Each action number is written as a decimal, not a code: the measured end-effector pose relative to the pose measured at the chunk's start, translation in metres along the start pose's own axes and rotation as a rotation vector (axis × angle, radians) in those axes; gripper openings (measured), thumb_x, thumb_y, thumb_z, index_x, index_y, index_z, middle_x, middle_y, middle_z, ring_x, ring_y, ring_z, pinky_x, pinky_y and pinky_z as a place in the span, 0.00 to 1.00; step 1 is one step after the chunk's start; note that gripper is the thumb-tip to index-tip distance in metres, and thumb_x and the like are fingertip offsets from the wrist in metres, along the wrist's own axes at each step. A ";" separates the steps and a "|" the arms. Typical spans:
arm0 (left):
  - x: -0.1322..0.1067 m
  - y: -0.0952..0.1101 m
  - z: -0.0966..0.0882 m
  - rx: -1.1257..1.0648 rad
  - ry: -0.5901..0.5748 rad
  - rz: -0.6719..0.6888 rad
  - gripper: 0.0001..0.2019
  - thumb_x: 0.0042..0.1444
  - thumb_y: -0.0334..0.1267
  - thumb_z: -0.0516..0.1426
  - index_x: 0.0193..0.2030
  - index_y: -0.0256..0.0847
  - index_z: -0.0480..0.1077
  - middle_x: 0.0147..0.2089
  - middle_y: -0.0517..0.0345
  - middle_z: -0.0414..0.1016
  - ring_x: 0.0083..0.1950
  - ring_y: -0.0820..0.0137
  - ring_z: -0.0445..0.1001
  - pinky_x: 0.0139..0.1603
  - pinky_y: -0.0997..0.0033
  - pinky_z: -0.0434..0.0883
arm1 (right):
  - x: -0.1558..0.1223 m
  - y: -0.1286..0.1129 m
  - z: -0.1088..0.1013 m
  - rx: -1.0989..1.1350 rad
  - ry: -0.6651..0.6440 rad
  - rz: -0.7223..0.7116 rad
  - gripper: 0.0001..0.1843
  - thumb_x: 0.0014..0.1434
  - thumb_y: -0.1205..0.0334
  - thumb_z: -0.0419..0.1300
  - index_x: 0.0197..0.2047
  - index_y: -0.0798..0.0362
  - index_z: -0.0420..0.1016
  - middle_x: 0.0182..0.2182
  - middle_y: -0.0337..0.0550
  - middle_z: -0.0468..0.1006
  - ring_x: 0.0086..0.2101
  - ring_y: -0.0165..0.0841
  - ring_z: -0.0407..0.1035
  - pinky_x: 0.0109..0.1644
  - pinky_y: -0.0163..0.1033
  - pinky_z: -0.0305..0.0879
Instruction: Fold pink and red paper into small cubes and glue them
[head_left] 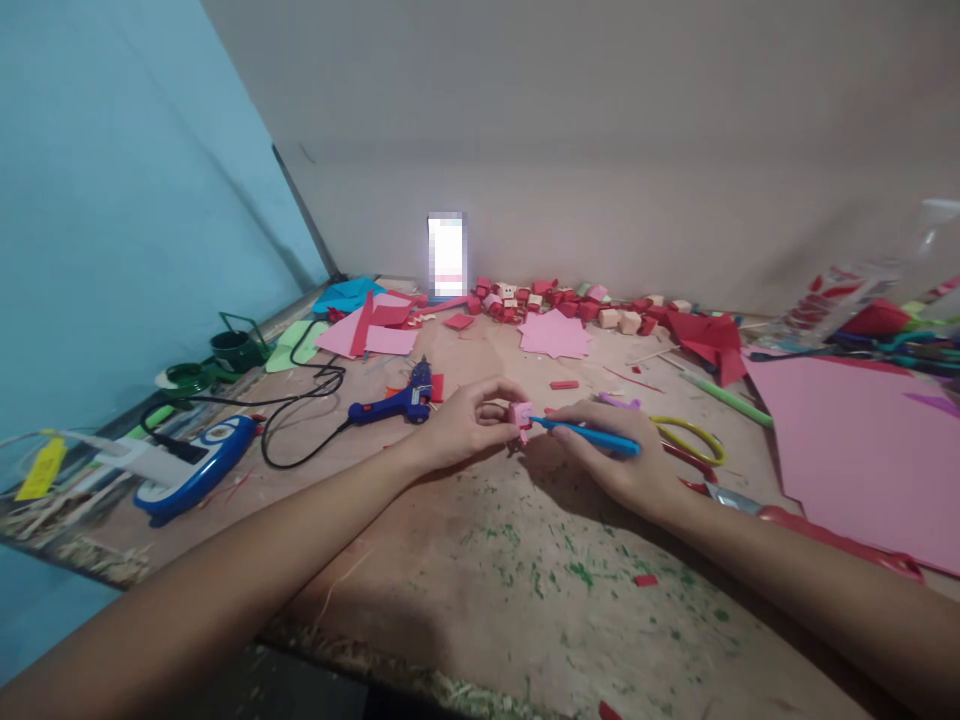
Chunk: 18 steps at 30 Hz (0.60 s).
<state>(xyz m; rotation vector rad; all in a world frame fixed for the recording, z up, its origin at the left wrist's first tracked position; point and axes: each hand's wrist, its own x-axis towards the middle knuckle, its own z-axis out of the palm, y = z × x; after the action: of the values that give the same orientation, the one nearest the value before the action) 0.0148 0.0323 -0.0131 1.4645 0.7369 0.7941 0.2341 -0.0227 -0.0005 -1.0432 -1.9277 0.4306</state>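
Note:
Between the thumb and fingers of my left hand (476, 420) is a small pink paper cube (519, 412), held just above the table. My right hand (619, 455) grips a blue pen (600, 436), its tip at the cube's right face. Faint marks show on that face, too small to make out. A blue glue gun (397, 402) lies left of my left hand. Close by my right hand are yellow-handled scissors (701, 438) and red-handled scissors (825, 535), partly covered by the hand and forearm.
Several small red and pink paper cubes (555, 298) are heaped along the back wall beside a lit phone (448, 256). Pink card (870, 450) lies at right, near a plastic bottle (840, 295). A blue power strip (202, 465) and looping black cable (300, 465) occupy the left.

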 end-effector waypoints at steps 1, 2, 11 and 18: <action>0.000 0.000 0.000 -0.001 0.000 0.001 0.16 0.51 0.31 0.67 0.47 0.37 0.71 0.42 0.55 0.79 0.41 0.67 0.81 0.46 0.66 0.76 | 0.000 0.000 0.000 -0.002 0.002 0.003 0.07 0.65 0.64 0.63 0.43 0.48 0.83 0.38 0.41 0.87 0.37 0.37 0.80 0.44 0.41 0.76; 0.000 0.000 0.000 -0.001 0.000 0.001 0.16 0.51 0.31 0.67 0.47 0.37 0.71 0.42 0.55 0.79 0.42 0.67 0.81 0.47 0.66 0.76 | 0.001 0.000 0.000 -0.002 0.004 0.005 0.07 0.65 0.64 0.63 0.42 0.48 0.83 0.38 0.41 0.87 0.37 0.37 0.80 0.44 0.41 0.76; 0.000 0.002 0.000 -0.001 -0.011 -0.004 0.16 0.51 0.31 0.67 0.47 0.36 0.71 0.42 0.55 0.78 0.40 0.68 0.80 0.47 0.66 0.75 | 0.001 -0.002 -0.001 -0.007 0.026 0.014 0.06 0.64 0.63 0.63 0.40 0.48 0.83 0.36 0.41 0.87 0.35 0.37 0.80 0.41 0.41 0.77; -0.001 -0.002 -0.001 -0.030 -0.038 0.003 0.16 0.53 0.35 0.67 0.47 0.38 0.70 0.39 0.55 0.78 0.39 0.67 0.80 0.42 0.68 0.75 | 0.000 -0.002 -0.003 -0.015 0.098 0.046 0.06 0.64 0.60 0.64 0.39 0.49 0.83 0.35 0.42 0.87 0.35 0.39 0.81 0.41 0.42 0.78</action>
<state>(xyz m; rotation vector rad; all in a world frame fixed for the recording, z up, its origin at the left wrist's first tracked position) 0.0138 0.0317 -0.0149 1.4500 0.6918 0.7747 0.2356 -0.0238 0.0025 -1.1008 -1.8256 0.3839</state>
